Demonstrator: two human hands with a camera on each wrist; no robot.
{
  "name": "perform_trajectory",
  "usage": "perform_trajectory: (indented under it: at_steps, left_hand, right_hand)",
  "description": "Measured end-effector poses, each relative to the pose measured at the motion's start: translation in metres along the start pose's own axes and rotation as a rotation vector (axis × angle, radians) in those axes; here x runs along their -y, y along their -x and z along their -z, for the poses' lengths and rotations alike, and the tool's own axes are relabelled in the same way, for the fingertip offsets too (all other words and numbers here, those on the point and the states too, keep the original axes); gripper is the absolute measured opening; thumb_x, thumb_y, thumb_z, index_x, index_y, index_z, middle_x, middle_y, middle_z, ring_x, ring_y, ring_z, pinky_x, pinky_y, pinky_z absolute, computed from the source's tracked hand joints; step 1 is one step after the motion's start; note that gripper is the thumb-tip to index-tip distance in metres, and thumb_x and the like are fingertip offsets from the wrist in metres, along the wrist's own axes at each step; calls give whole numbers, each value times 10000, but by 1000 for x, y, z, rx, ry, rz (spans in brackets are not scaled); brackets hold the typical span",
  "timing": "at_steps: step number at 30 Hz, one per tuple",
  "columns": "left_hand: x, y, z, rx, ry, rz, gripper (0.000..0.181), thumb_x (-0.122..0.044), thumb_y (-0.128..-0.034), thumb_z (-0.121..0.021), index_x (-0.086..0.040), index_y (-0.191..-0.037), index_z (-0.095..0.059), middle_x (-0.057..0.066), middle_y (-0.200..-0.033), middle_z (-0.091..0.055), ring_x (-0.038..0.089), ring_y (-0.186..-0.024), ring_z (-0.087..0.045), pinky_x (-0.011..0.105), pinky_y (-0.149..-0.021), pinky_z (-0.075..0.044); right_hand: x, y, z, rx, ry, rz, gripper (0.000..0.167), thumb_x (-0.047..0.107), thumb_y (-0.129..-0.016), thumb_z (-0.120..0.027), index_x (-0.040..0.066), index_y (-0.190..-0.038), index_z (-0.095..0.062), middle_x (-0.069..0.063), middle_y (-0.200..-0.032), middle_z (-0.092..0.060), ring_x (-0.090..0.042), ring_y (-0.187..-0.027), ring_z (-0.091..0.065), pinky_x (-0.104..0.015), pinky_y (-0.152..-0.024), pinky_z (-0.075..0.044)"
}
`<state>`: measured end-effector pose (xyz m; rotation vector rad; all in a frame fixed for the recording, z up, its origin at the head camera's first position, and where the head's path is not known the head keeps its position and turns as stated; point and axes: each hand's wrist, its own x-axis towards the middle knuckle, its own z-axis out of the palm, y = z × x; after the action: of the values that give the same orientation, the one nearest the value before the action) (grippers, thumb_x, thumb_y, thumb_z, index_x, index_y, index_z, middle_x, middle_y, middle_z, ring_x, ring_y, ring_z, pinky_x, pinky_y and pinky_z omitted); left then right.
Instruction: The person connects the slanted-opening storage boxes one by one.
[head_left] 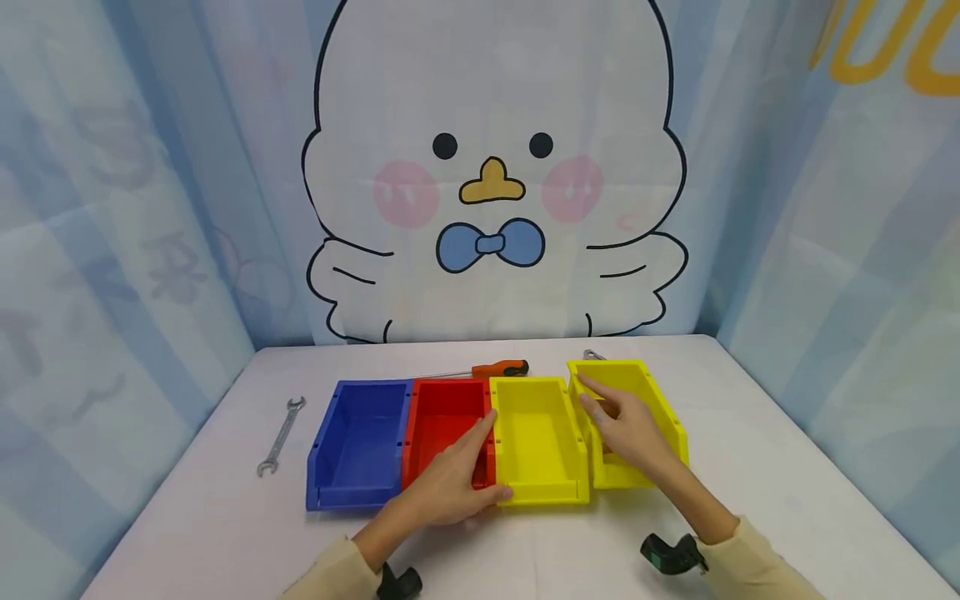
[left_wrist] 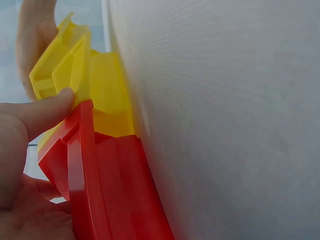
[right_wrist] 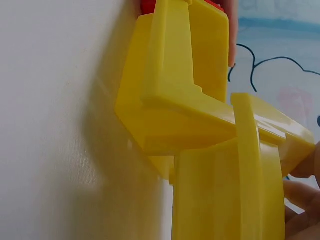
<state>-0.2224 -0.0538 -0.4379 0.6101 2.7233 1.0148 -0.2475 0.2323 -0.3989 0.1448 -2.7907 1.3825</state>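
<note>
A blue bin, a red bin and a middle yellow bin stand side by side. My left hand grips the adjoining walls of the red and middle yellow bins. Its thumb lies at the yellow bin's front corner, while the other fingers reach into the red one, partly hidden. A second yellow bin sits askew at the right end, slightly farther back. With my right hand, I hold its left wall between thumb and fingers. The right wrist view shows that bin angled against its neighbour.
A double open-ended wrench lies left of the blue bin. Behind the red bin is a screwdriver with an orange and black handle. The metal end of another tool shows behind the right yellow bin. Printed curtains surround the white table.
</note>
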Motion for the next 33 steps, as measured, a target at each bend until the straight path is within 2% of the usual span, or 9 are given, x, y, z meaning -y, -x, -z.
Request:
perform_trajectory:
  at_steps: [2,5,8,11,18,28,33]
  left_hand:
    - [-1,0,0,-2,5,3,1093,-429,-899,-830,-290,-1719,-120,67,-1761,-305,333,-1596,-378,625,-1225,-425]
    - [-2,0,1,-1,-1,6,1093,-435,-901,-827,-302,-1719,-114,63,-1762,-303,329,-1597,-379,621,-1227,-423]
    - [-3,0,1,2,-10,1,1094,-447,-903,-823,-313,-1718,-107,68,-1761,-307,330,-1596,-382,617,-1226,-428]
    - [-3,0,1,1,-9,1,1097,-442,-901,-826,-308,-1719,-108,72,-1760,-308,335,-1594,-383,621,-1222,-430]
    - [-4,2,2,0,-2,7,1100,-417,-894,-835,-282,-1719,-119,82,-1758,-309,341,-1591,-384,635,-1218,-428]
    - [-2,1,0,-1,-3,10,1097,-418,-898,-831,-286,-1720,-117,90,-1757,-309,349,-1594,-378,639,-1227,-416]
    - [-2,1,0,-3,-9,4,1104,-414,-894,-834,-294,-1720,-111,91,-1755,-314,350,-1588,-387,640,-1216,-428]
  right_hand:
    - [-2,1,-2,-4,2,5,527,348,-1114,-554,253,-1622,-454,-176,-1064,-689,-180,-647,-543,-260,-570,-567]
    - [-5,2,-6,-6,10,4,522,335,-1114,-557,248,-1619,-458,-195,-1184,-715,-171,-754,-601,-236,-622,-581]
    - [-9,3,-9,-20,26,-2,516,316,-1114,-559,239,-1615,-463,-204,-1374,-691,-176,-899,-637,-214,-677,-582]
    - [-10,4,-12,-26,31,-12,511,312,-1115,-556,245,-1613,-467,-208,-1422,-673,-185,-958,-648,-204,-703,-583]
    - [-10,3,-14,-29,45,-24,503,298,-1116,-553,246,-1610,-471,-203,-1430,-665,-183,-914,-617,-208,-678,-555]
    - [-14,3,-16,-25,31,-25,506,297,-1113,-559,237,-1609,-472,-196,-1355,-697,-171,-857,-620,-220,-640,-565]
    - [-15,5,-19,-23,24,-35,510,294,-1113,-560,239,-1611,-467,-209,-1405,-675,-177,-907,-640,-215,-673,-590]
